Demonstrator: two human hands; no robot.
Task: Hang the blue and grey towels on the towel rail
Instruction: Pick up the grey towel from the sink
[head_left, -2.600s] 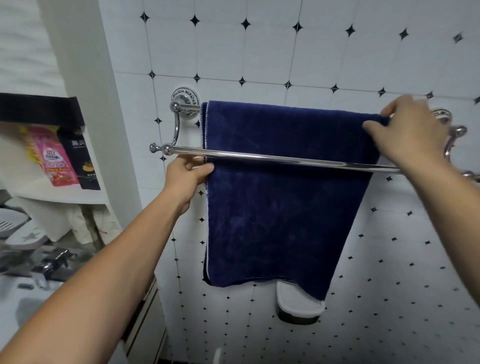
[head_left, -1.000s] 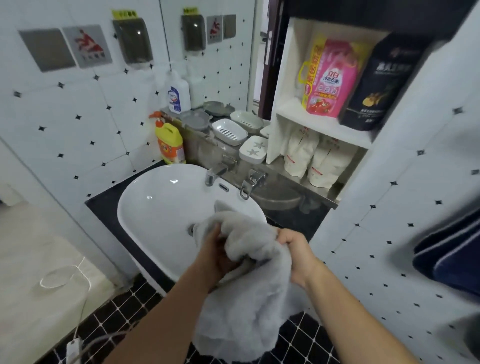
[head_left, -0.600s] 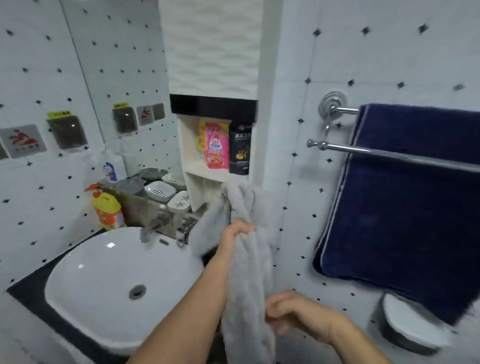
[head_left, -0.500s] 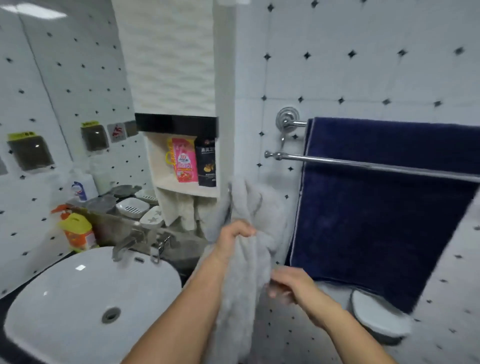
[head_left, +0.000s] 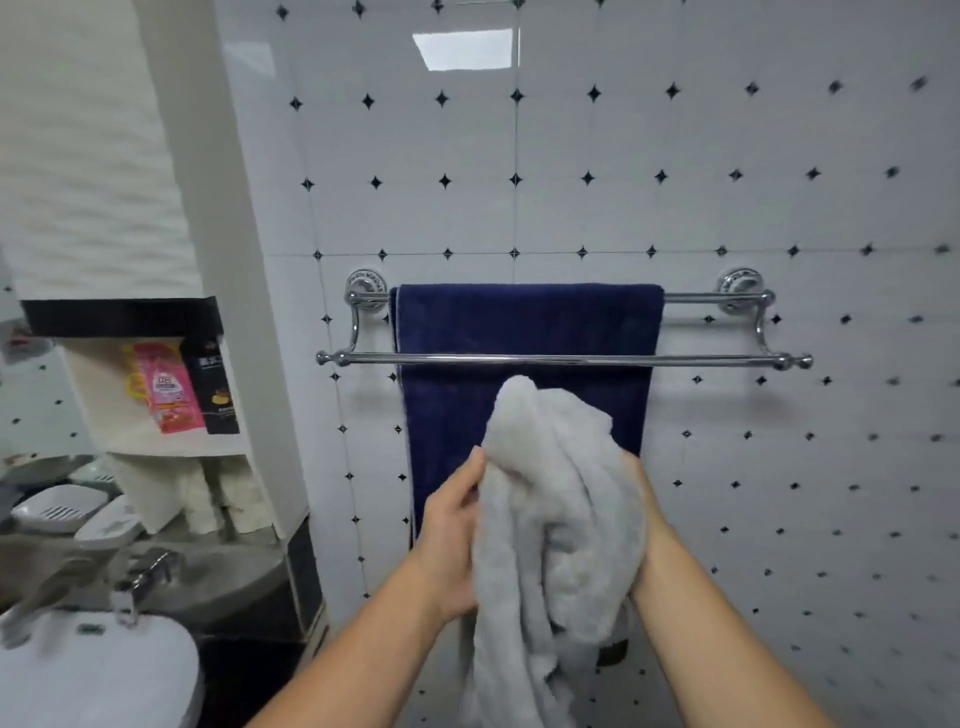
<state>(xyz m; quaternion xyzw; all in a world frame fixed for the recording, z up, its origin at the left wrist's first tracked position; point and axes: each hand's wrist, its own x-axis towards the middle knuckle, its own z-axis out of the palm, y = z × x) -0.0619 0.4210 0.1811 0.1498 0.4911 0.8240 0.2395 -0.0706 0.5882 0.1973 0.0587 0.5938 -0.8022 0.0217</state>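
Two towels were in play, and one was already done: the blue towel (head_left: 524, 332) hung draped over the rear bar of the towel rail (head_left: 566, 358), at the centre of the frame, its front flap falling behind the front bar. That front bar was bare along its whole length.

You held the grey towel (head_left: 550, 519) bunched in a loose wad just below the front bar, lower centre of the frame, with its tail trailing down out of view. Your left hand (head_left: 452, 545) was pressed flat against the left side of the bundle, fingers (head_left: 470, 470) extended upward along the cloth. Your right hand (head_left: 641, 499) was mostly buried behind the right side of the wad; it seemed to be gripping the cloth, though how its fingers closed could not be seen.

By my reading, you were on the second half of the task, with the grey towel lifted toward the rail but not yet over it. The next move called for finding an edge and spreading the wad wide between both hands, then raising it above the front bar and laying it across so both flaps hung evenly. Take care not to drag the blue towel off its bar as the grey cloth passes in front of it.
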